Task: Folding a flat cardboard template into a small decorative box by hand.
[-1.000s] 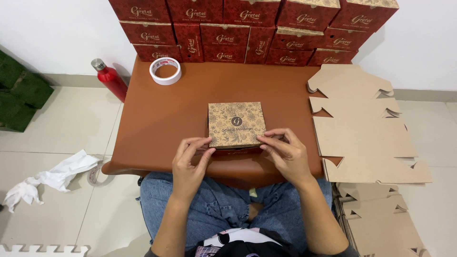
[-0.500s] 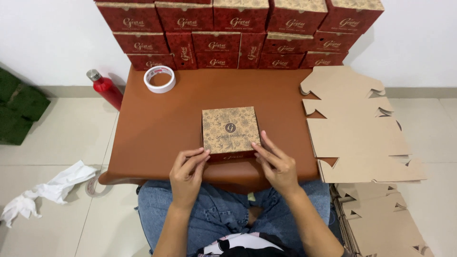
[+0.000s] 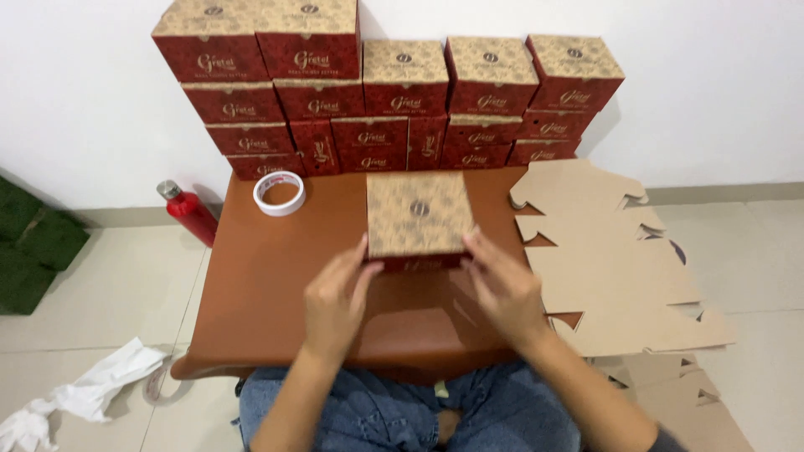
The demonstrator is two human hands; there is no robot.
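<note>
Far left edge, dark green padded blocks (image 3: 29, 251) on the tiled floor; lower left, crumpled white cloth (image 3: 84, 393). Red metal bottle with a silver cap (image 3: 191, 213) lies tilted on the floor just beside the table's upper left corner. Glossy brown table (image 3: 268, 310) fills the frame centre. Roll of white tape (image 3: 280, 193) lies flat on the table's upper left part, near the stack. Stack of closed red cardboard boxes with tan patterned lids (image 3: 368, 92) runs along the white wall across the top of the frame, back edge of table, about three to four high.

Left hand (image 3: 335, 301), centre-left: fingers half open, stretched forward, fingertips touching the lower left corner of the square red cardboard box with a tan patterned lid (image 3: 419, 213). Not wrapped around it, contact at the edge only. That box sits flat on the table, centre of frame, just in front of the stack, lid closed. Right hand (image 3: 502, 289), centre-right: same half-open pose, fingertips pressed to the box's lower right corner and side. Box is pinched between both hands.

Right side, pile of flat unfolded tan cardboard blanks (image 3: 611, 268) overhangs the table's right edge; more blanks (image 3: 687, 402) lower right on the floor. Blue jeans (image 3: 402, 414) at bottom centre.
</note>
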